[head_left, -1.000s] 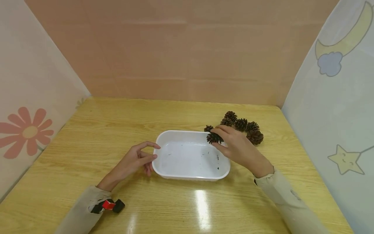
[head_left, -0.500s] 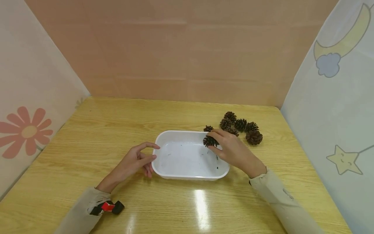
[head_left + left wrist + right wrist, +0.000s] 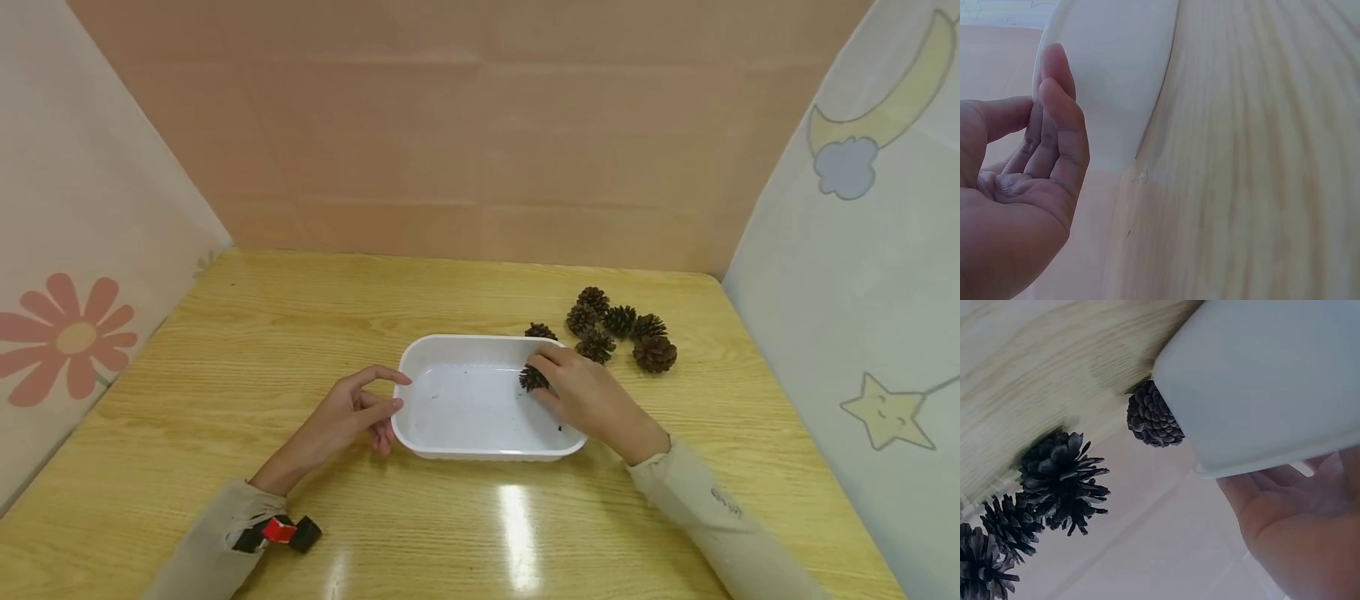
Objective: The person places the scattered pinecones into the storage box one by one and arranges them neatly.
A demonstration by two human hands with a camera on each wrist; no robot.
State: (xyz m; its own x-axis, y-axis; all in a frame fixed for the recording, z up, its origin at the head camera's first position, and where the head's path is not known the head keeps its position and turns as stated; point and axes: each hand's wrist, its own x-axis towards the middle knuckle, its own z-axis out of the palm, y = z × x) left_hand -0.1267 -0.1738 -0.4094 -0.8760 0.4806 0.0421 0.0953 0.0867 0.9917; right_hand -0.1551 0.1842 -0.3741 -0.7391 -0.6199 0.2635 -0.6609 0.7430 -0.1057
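A white rectangular plastic basin (image 3: 480,417) with rounded corners stands on the table. At its left end my left hand (image 3: 352,410) pinches the rim between thumb and fingers; the left wrist view shows these fingers (image 3: 1063,119) along the basin's outer wall. My right hand (image 3: 588,398) reaches over the right end and grips a dark pine cone (image 3: 533,379) low inside the basin, partly covered by the fingers. In the right wrist view the basin's wall (image 3: 1260,387) hides that cone and the fingertips of the right hand (image 3: 1304,519). A few dark crumbs dot the basin floor.
Behind the basin's far rim sits one pine cone (image 3: 540,331), its lower part hidden. Several more, including a large pine cone (image 3: 655,354), cluster at the back right. A tan wall (image 3: 480,133) closes off the back of the wooden table (image 3: 337,300); printed panels flank it.
My right hand has carried the pine cone leftward and down, from above the basin's right rim to inside it. The left hand keeps its place at the left rim.
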